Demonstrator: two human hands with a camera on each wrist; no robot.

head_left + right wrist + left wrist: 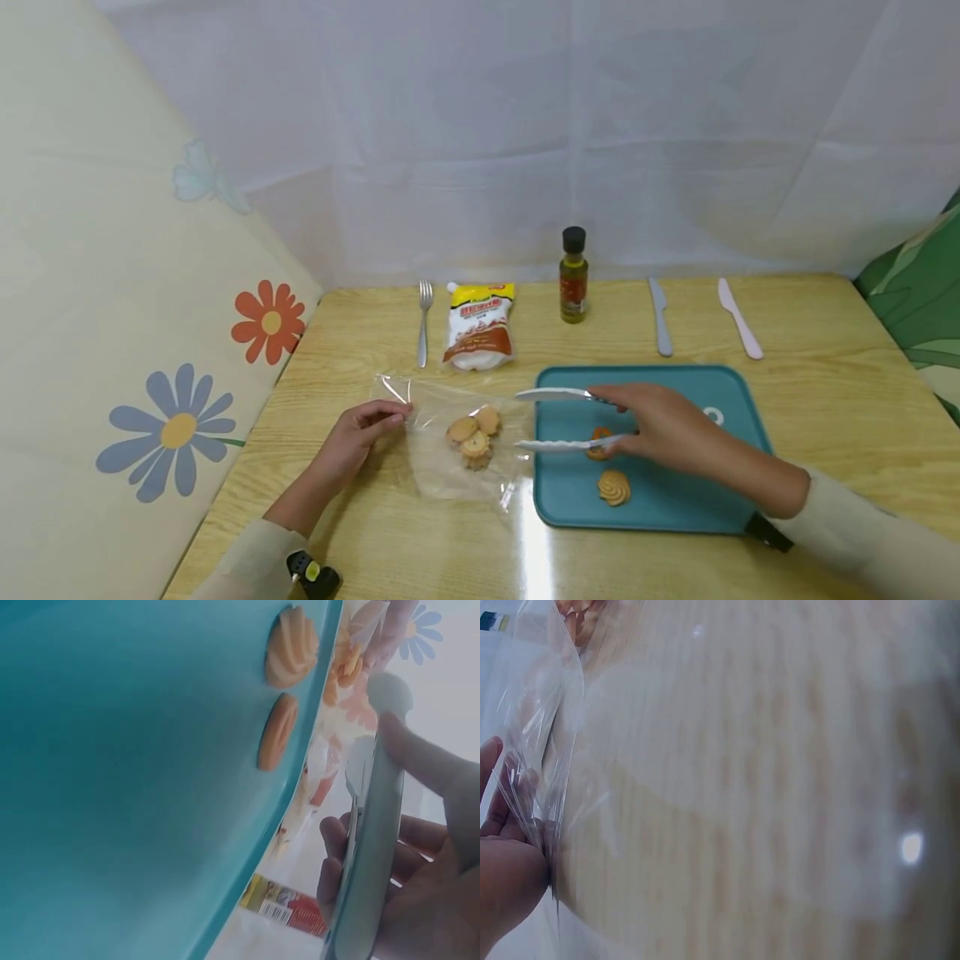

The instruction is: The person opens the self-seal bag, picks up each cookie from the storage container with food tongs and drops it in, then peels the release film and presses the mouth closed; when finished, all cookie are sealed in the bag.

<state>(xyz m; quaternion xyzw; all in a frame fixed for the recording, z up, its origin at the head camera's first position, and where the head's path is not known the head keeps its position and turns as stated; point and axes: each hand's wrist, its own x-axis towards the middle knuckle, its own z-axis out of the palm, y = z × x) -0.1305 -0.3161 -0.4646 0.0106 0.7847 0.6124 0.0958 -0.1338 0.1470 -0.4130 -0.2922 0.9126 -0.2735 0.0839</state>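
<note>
My left hand [356,435] pinches the left edge of a clear plastic bag [435,479] lying on the table, with several cookies [474,448] inside. In the left wrist view the crinkled film [547,750] runs past the fingers. My right hand [667,425] holds tongs [558,394] over the left part of a teal tray [675,517]. Spread apart, the tongs' tips point at the bag's right end with nothing between them. Below them on the tray are a swirled cookie [614,487] and a ring-like cookie [597,454], partly hidden by the lower tong arm.
Along the back of the table lie a fork [423,325], a white, yellow and brown packet [480,325], a grey knife [661,317] and a pink knife [740,319]. A dark-capped bottle [573,279] stands between packet and knives. A white cloth [450,167] hangs behind.
</note>
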